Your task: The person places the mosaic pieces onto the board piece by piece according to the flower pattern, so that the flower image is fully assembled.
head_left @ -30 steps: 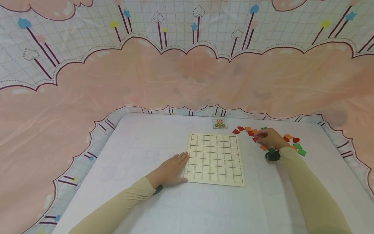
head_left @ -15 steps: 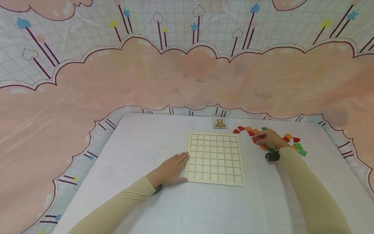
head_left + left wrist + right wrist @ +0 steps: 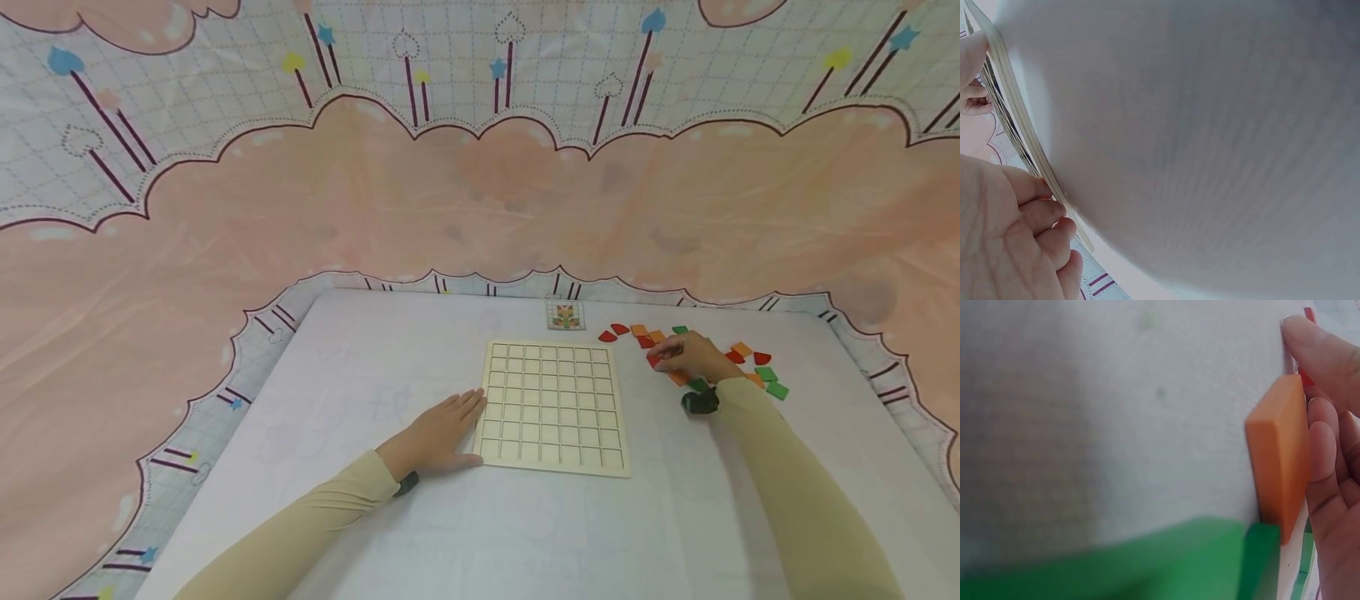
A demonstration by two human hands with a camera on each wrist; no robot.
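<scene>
Evenly and softly lit throughout, with no clear single source. Only faint, diffuse shadows under the forearms on the white cloth-covered table (image 3: pixel 450 533). No harsh glare, merely a mild sheen on the pink cloud-patterned plastic backdrop (image 3: pixel 480 208). Strongly bowed at the edges of the head view, straight lines curving like a fisheye. Sharp enough at centre. Heavily blurred in both wrist views: smeared green tile (image 3: pixel 1147 562) up close, soft-edged orange square tile (image 3: pixel 1279 456), washed-out grey table surface.

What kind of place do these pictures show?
Probably a staged tabletop for a puzzle activity: a table under a pale cloth, a cartoon-print cloth backdrop, a wooden grid board and coloured tiles.
</scene>
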